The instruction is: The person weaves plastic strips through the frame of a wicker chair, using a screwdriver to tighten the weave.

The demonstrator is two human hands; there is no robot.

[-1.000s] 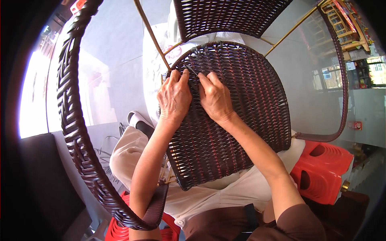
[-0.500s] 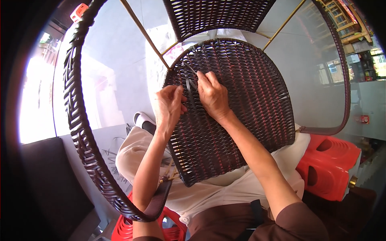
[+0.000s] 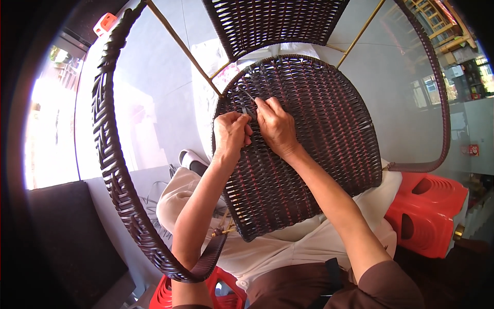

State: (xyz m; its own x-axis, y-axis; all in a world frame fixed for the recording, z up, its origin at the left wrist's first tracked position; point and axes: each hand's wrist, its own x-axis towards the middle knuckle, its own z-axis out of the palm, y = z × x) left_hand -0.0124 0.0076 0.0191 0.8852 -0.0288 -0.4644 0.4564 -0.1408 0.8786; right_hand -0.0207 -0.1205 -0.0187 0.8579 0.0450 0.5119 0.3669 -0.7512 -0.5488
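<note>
A dark brown and reddish woven chair seat [image 3: 319,139] lies tilted across my lap. Over its upper left part, my left hand [image 3: 231,135] is closed, thumb and forefinger pinched at a flat dark weaving strip [image 3: 246,110] that stands up from the weave. Just right of it, my right hand [image 3: 276,127] pinches a thin, stiff-looking length [image 3: 247,93] that slants down from the seat's upper left edge. Whether that length is a strip or a slim tool, I cannot tell.
A woven backrest [image 3: 278,23] and gold-coloured metal rods [image 3: 185,49] rise beyond the seat. Thick wrapped armrest loops [image 3: 110,139] curve round both sides, the left one round my forearm. Red plastic stools [image 3: 427,211] stand at right and below. A dark cushion [image 3: 72,237] sits at left.
The whole scene has shifted slightly right and down in view. My left hand has come a little closer to my right, its fingertips now at the standing strip.
</note>
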